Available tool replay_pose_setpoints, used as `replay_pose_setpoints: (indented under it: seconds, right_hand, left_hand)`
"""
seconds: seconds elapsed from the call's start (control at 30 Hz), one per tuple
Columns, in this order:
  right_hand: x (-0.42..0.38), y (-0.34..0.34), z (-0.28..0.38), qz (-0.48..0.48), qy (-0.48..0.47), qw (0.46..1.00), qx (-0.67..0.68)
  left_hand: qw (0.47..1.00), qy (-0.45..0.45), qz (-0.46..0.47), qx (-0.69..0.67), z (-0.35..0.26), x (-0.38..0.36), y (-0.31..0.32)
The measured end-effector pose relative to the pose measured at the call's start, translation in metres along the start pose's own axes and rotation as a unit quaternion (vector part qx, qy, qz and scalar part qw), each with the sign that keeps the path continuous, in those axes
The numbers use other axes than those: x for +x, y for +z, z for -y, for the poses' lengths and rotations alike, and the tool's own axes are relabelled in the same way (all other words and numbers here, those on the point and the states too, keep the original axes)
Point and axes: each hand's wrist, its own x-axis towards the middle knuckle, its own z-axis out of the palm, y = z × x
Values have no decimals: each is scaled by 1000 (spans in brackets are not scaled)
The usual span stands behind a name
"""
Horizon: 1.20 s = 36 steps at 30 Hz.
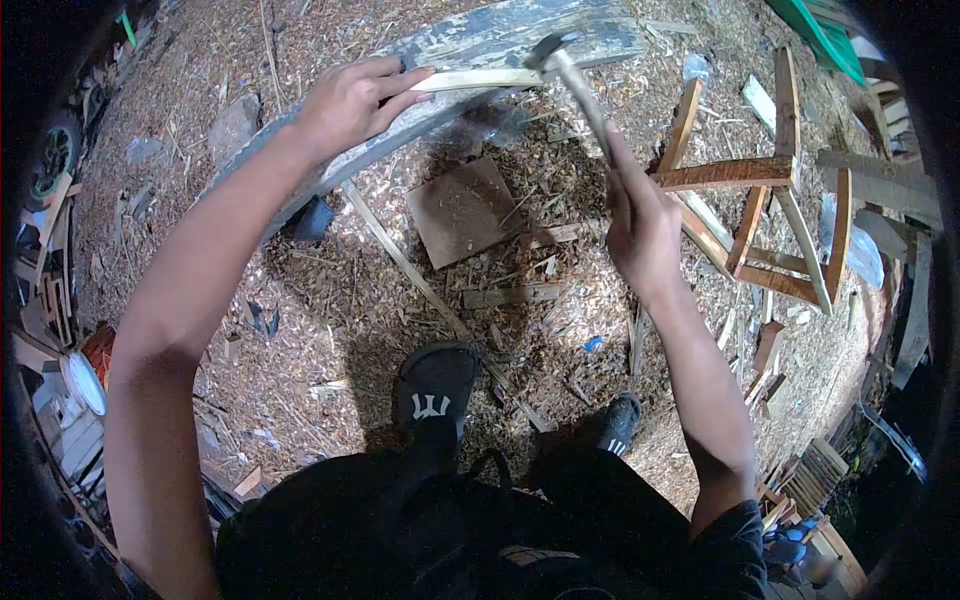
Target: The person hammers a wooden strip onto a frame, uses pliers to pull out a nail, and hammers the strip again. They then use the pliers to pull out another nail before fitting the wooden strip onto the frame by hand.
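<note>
while the right hand (640, 225) grips a hammer (575, 85), no writing is legible.

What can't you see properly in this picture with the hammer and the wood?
Head view only:
- Hammer: its head is blurred; where it lands cannot be told.
- Pale wood strip: the left hand covers one end.
- Any nail: too small to make out.
- Hammer handle's lower end: hidden inside the right hand.
- Wooden frame: its far side fades into the dark edge.

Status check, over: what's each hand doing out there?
Left hand pins a thin wood strip on the weathered plank. Right hand grips a hammer, head over the strip. Wood chips and scraps underfoot, wooden frame at right.
</note>
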Motion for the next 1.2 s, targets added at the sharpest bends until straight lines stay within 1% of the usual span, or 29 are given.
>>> replay_pose_setpoints:
  seconds: [0.03, 0.07, 0.13, 0.2, 0.23, 0.27, 0.3, 0.37, 0.4, 0.5, 0.53, 0.67, 0.77, 0.8, 0.83, 0.9, 0.93, 0.97, 1.03, 1.07, 1.1, 1.17, 1.2]
  right_hand:
    - [-2, 2, 0, -55, -29, 998, 26]
    - [-2, 5, -3, -54, -29, 998, 27]
    - [-1, 9, -9, 16, 13, 999, -32]
    - [0, 6, -10, 7, 10, 1000, -28]
    - [3, 4, -7, 1, 5, 1000, -22]
    - [2, 0, -3, -18, -3, 1000, 13]
    - [1, 2, -4, -17, -2, 1000, 14]
    - [1, 6, -7, -62, -53, 997, -14]
    - [1, 3, -4, 26, 16, 998, -59]
    - [1, 0, -4, 20, 41, 998, -31]
    - [0, 2, -5, -19, 14, 1000, 1]
    - [-5, 3, -1, -38, 0, 999, 4]
    - [-1, 3, -1, 66, 49, 996, -46]
    - [-2, 3, 0, 18, 16, 999, -30]
    - [-3, 4, -1, 20, 18, 999, -29]
    - [-3, 4, -4, -55, -45, 997, 4]
    - [-2, 6, -4, -24, -15, 999, -16]
    - [-1, 3, -3, -25, -16, 999, -18]
    - [2, -5, 5, 76, 42, 994, -71]
    - [1, -1, 1, 44, 35, 998, -22]
    - [1, 1, 1, 46, 35, 998, -20]
    - [-1, 3, 2, -63, -36, 997, 22]
    - [1, 6, 0, -50, -27, 997, 49]
  left_hand:
    - [1000, -1, 1, -1, 0, -1, 1]
    - [1000, 11, -13, 0, 1, -1, 2]
    - [999, 25, -30, 2, 0, 1, 0]
    - [1000, -9, 19, -9, -1, 1, -2]
    - [1000, -9, 19, -8, 0, 2, -3]
    - [1000, -1, 11, -7, 1, 2, -3]
    - [1000, 8, 3, -6, 0, 2, -3]
    - [1000, 1, 14, -7, -1, 2, -3]
    - [1000, -8, 25, -5, 0, 1, -3]
    - [1000, 9, 7, -11, 1, 2, -2]
    - [1000, 7, 9, -10, 2, 1, -3]
    - [1000, 8, 12, -13, 1, 2, -3]
    - [1000, 9, 14, -13, 1, 4, -4]
    - [1000, 4, 17, -13, 1, 2, -4]
    - [1000, 3, 19, -14, 0, 1, -4]
    - [1000, 6, 19, -17, 0, 3, -3]
    - [1000, 6, 17, -17, 0, 3, -3]
    - [1000, 9, 10, -17, -1, 3, -4]
    - [1000, 16, 5, -17, 0, 5, -4]
    - [1000, 13, 3, -16, 1, 5, -3]
    - [1000, 8, 3, -16, 0, 3, -4]
    - [1000, 11, 4, -15, 0, 2, -5]
    - [1000, 15, 1, -13, 0, 3, -4]
